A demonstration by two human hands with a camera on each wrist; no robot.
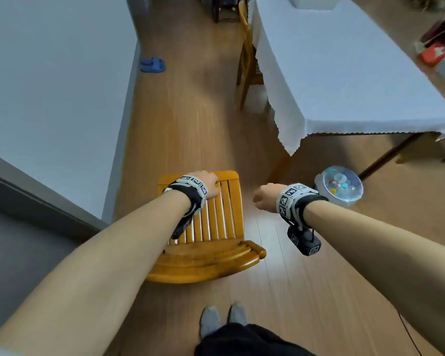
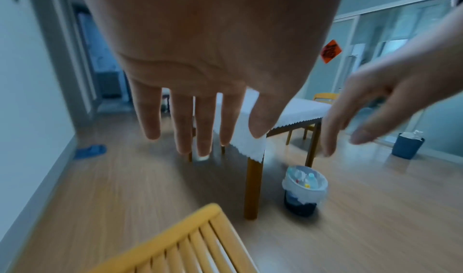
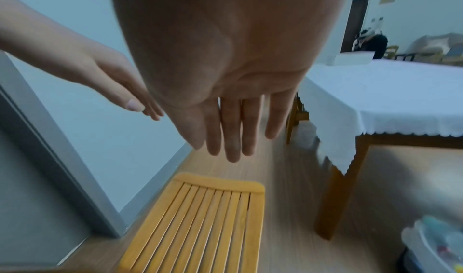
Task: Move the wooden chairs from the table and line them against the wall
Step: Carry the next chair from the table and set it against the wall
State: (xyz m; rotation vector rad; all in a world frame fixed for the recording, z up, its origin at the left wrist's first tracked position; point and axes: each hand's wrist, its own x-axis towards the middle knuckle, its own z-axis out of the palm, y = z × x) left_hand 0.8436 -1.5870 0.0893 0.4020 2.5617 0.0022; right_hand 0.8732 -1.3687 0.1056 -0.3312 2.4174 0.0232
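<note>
A yellow wooden chair (image 1: 216,227) with a slatted seat stands just in front of me beside the white wall (image 1: 49,73), its curved backrest toward my feet. My left hand (image 1: 207,183) hovers over the seat's far edge with straight fingers (image 2: 183,138), holding nothing and clear of the wood. My right hand (image 1: 263,197) hangs right of the chair over the floor, its fingers (image 3: 231,144) straight and empty. The slatted seat (image 3: 205,218) lies below both palms. A second wooden chair (image 1: 246,55) is tucked at the cloth-covered table (image 1: 344,73).
A bin with a clear liner (image 1: 341,186) stands by the table's near leg. Blue slippers (image 1: 152,65) lie by the wall farther on. A grey door frame (image 1: 23,191) is at my left. Another chair (image 2: 324,96) and a blue bin (image 2: 407,145) stand beyond the table.
</note>
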